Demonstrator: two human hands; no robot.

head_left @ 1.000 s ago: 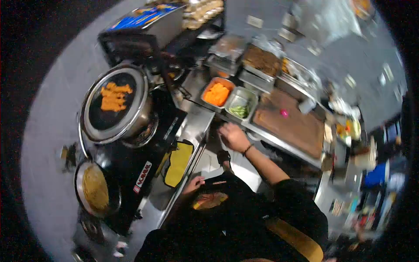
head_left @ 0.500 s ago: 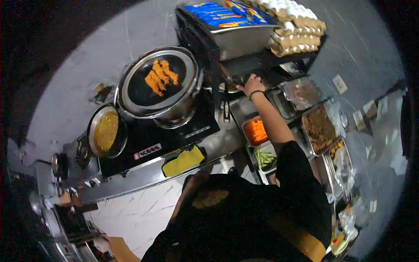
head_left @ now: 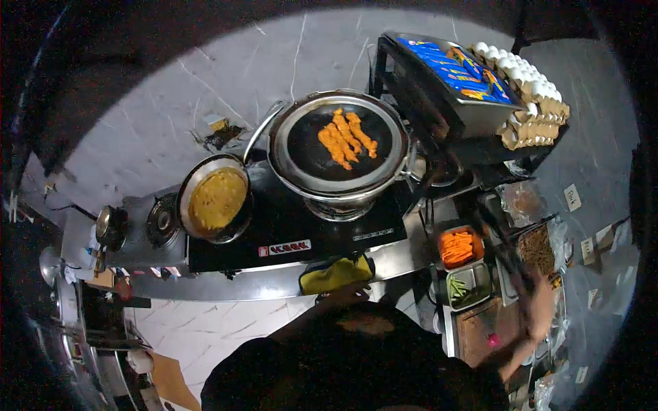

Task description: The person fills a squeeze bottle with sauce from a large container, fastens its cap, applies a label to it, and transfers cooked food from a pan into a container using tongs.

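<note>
My right hand point(head_left: 541, 308), smeared by motion, is closed around a long dark utensil that looks like tongs point(head_left: 504, 250). It is over the right side of the counter, beside a brown board or tray point(head_left: 483, 335) with a small pink item on it. Near my waist, my left hand point(head_left: 353, 292) has its fingers loosely apart, just below a yellow-green cloth point(head_left: 337, 275) at the counter's front edge. Several orange-coated strips point(head_left: 343, 140) lie on the round dark pan top point(head_left: 305, 140) on the stove.
A pan of yellow liquid point(head_left: 218, 198) sits at the stove's left. Carrot sticks point(head_left: 459, 248), green vegetable sticks point(head_left: 460, 288) and brown minced food point(head_left: 537, 250) fill containers at right. Blue packets point(head_left: 452, 72) and egg trays point(head_left: 531, 130) stand on the raised shelf.
My right hand has come back from beside the shelf toward the lower right, now with the dark utensil. My left hand has come into view by the cloth. The view has shifted.
</note>
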